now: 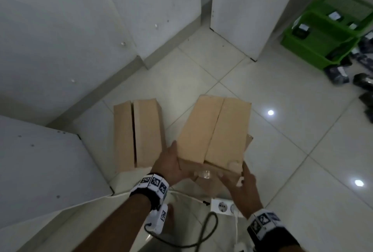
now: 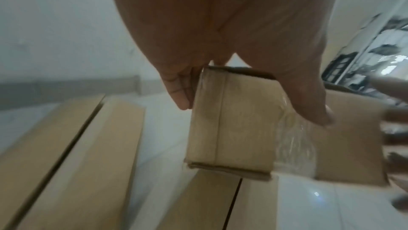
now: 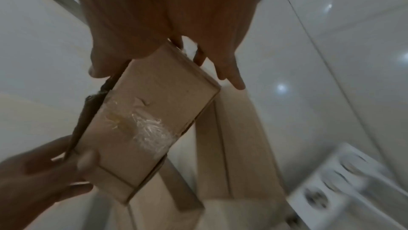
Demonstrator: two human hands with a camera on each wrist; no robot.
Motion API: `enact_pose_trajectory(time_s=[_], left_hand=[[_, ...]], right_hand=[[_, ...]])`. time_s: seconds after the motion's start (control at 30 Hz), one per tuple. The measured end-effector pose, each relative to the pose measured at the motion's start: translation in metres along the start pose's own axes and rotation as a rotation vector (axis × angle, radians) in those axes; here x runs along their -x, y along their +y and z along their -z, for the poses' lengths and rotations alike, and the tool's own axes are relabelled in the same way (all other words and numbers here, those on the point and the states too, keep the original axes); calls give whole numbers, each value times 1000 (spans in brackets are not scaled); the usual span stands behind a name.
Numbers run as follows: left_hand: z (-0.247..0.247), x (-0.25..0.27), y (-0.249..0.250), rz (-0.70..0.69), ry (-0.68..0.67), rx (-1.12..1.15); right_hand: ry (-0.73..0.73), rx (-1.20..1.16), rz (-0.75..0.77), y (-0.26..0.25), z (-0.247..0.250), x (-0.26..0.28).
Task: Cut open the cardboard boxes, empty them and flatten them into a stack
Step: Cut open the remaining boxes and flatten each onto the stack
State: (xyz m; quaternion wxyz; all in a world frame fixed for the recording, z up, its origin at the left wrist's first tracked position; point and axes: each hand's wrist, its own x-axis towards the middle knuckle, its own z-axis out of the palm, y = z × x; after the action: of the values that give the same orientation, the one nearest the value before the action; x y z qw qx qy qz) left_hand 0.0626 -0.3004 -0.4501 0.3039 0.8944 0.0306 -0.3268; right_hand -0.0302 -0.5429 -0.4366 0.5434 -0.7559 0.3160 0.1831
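Both hands hold one cardboard box (image 1: 214,132) above the floor tiles (image 1: 282,151): left hand (image 1: 171,165) grips the near-left corner, right hand (image 1: 245,189) the near-right. Long axis runs near-to-far, flap seam upward.

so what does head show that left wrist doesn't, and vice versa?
Head only: green crate, dark packets on the floor, power strip, both wristbands. Left wrist only: close view of the held box's end face with crinkled clear tape. Both: left hand and right hand gripping the box, second box on the floor.
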Motion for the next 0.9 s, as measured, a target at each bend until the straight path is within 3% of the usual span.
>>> enact_pose_trajectory(time_s=[0.13,0.3,0.47,0.67,0.8,0.9], left_hand=[[85,69,84,-135,78,-76],[191,186,165,-176,365,27],[300,323,201,-234,726,72],[391,491,164,-133,932,106],[419,587,99,5,1051,267],[428,654,26,121,1085,418]], right_hand=[[40,25,252,-120,59,30],[29,5,526,-281,113,123],[-98,-45,818,-430,120,242],[-380,-1,1034,-548,55,381],[-577,45,1109,-575,-18,469],[-646,103,1100,-570,-80,522]])
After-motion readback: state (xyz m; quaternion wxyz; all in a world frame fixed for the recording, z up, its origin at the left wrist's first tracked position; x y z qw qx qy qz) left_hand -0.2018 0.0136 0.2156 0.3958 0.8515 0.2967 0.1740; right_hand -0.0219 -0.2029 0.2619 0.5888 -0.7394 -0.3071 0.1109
